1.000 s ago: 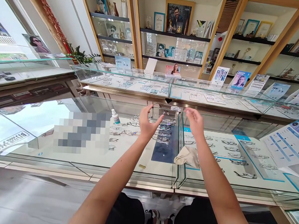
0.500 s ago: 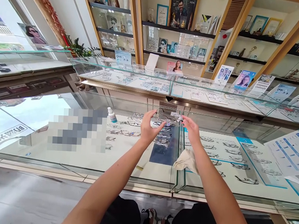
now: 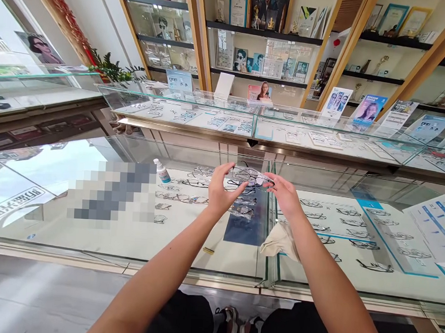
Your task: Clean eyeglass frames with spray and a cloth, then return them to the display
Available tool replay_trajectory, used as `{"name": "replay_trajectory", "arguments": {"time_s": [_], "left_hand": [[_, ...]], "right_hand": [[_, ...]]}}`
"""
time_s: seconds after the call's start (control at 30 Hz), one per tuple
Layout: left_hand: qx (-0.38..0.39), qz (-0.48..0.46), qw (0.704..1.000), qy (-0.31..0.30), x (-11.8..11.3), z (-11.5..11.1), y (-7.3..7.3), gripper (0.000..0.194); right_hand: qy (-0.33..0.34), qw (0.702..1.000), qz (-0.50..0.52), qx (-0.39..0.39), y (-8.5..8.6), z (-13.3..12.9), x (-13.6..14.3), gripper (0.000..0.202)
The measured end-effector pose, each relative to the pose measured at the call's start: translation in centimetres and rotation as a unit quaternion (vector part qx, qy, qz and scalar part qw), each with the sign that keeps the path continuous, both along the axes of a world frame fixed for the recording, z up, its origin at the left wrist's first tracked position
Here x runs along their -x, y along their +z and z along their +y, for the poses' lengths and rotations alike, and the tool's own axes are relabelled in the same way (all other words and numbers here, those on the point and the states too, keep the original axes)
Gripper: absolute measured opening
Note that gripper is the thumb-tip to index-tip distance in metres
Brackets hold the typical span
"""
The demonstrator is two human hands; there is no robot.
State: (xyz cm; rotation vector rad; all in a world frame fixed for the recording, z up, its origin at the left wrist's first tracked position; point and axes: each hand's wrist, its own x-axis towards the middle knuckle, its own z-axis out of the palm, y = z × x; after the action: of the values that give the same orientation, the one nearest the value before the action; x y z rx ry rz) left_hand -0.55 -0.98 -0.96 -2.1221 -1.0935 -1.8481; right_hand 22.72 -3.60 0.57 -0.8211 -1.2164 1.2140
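Observation:
A pair of thin-rimmed eyeglasses (image 3: 240, 175) is held between my two hands above the glass counter. My left hand (image 3: 221, 190) grips its left side, thumb below and fingers at the upper edge. My right hand (image 3: 285, 193) pinches the right side near a temple arm, with a small pale tag (image 3: 259, 179) beside the fingertips. Where the frame crosses the glasses behind it, its outline is hard to make out. Under my right forearm lies a beige cloth (image 3: 280, 240), partly hidden by the arm. A dark blue mat (image 3: 243, 230) shows below the hands.
A white spray bottle (image 3: 162, 172) stands left of my hands. Several eyeglasses (image 3: 350, 223) lie in rows at the right. A small yellowish item (image 3: 208, 251) is near the front. Behind runs another glass showcase (image 3: 195, 116); a printed sheet (image 3: 438, 222) stands at far right.
My right hand has turned and its fingers now lie more level along the glasses' right side. The tag has dropped slightly and moved closer to the frame. The left hand keeps its grip.

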Motion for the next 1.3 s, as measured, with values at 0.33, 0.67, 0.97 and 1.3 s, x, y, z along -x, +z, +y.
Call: {"name": "replay_trajectory", "arguments": {"time_s": [0.33, 0.67, 0.97, 1.3], "left_hand": [[-0.009, 0.014, 1.0, 0.017, -0.1, 0.0, 0.0, 0.058], [0.038, 0.001, 0.999, -0.003, -0.2, 0.0, 0.3, 0.056], [0.088, -0.057, 0.991, -0.08, -0.4, -0.5, 0.7, 0.057], [0.237, -0.026, 0.944, -0.23, 0.2, -1.0, 1.6, 0.059]], "right_hand": [[0.0, 0.999, 0.037, 0.018, -0.2, 0.1, 0.0, 0.041], [-0.06, 0.998, 0.016, 0.008, -0.7, 0.9, -0.2, 0.041], [-0.043, 0.997, 0.029, 0.048, -1.1, 1.0, -0.2, 0.037], [0.08, 0.99, -0.085, 0.079, -0.4, 0.6, -1.1, 0.036]]}}
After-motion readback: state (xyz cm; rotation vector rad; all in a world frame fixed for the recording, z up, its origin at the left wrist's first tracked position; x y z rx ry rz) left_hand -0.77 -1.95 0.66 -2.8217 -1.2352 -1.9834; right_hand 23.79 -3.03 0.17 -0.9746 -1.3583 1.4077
